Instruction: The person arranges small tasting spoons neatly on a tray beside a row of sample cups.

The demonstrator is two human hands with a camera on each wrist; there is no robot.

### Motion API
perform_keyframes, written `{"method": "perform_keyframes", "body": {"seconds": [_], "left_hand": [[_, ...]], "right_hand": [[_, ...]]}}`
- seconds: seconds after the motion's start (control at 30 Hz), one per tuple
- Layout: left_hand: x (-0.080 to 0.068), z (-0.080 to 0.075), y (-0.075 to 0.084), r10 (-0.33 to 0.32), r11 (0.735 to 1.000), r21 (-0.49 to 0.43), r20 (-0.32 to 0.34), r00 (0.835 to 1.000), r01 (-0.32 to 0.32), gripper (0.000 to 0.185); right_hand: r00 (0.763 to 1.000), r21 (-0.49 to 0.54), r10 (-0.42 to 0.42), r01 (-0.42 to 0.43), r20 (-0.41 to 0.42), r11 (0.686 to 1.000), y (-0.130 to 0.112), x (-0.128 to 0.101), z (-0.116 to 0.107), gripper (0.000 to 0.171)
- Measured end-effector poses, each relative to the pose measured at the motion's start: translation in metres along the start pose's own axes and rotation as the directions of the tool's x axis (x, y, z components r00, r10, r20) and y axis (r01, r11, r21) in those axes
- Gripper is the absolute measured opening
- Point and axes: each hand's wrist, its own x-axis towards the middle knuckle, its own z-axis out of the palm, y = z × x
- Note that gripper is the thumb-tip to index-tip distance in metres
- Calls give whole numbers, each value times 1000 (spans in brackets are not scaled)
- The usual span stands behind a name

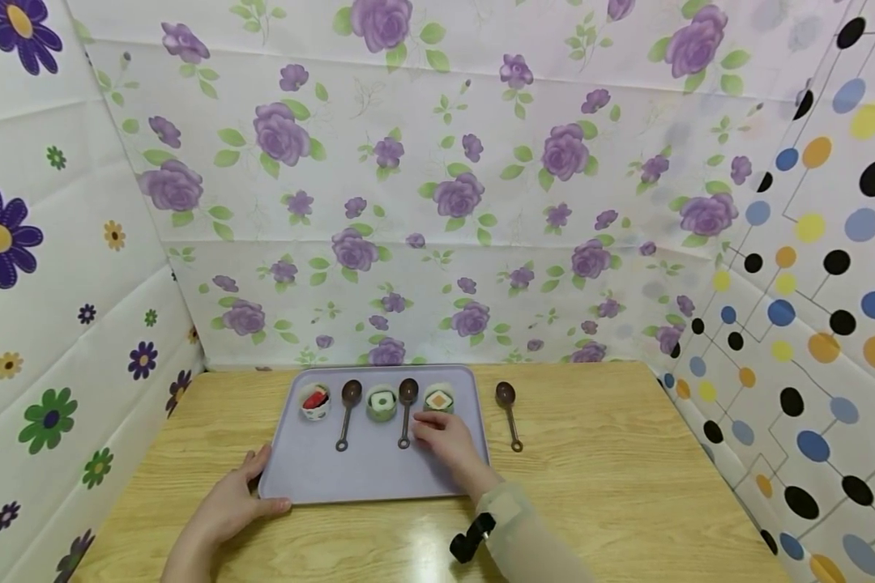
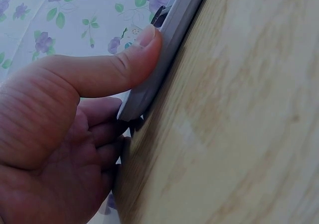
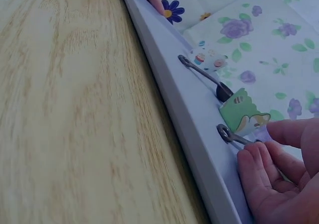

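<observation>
A lavender tray [image 1: 321, 478] lies on the table, bearing several items. My left hand [image 1: 228, 500] grips its near left corner, thumb over the rim [image 2: 149, 74] and fingers along the side. On the tray, a brown spoon [image 1: 408, 393] lies between a green cup with a white-and-green piece [image 1: 382, 402] and a cup with a white-and-orange piece [image 1: 438, 398]. My right hand [image 1: 448, 444] is just right of that spoon's handle, fingers loosely bent, fingertips close beside it. Farther left are another brown spoon [image 1: 351, 394] and a cup with red pieces [image 1: 315, 402].
A third brown spoon [image 1: 506, 395] lies on the wooden table [image 1: 591, 470], right of the tray. Flowered cloth [image 1: 437, 243] hangs behind the table, with patterned cloths at both sides. A black clip-like piece [image 1: 469, 541] is at the right wrist.
</observation>
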Motion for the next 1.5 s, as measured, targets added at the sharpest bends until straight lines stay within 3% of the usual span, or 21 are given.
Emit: {"method": "perform_keyframes", "body": {"seconds": [0.53,0.87,1.5], "left_hand": [[-1,0,1,17,1000,-5,-8,1000,-18,129],[-2,0,0,12,1000,8,-7,1000,-12,128],[-2,0,1,27,999,36,-23,999,-26,128]], "right_hand": [[992,125,68,-82,110,989,-8,-17,-37,45],[993,126,106,-111,45,986,-16,-19,-70,44],[989,135,91,-75,-115,988,-17,-16,-152,47]]}}
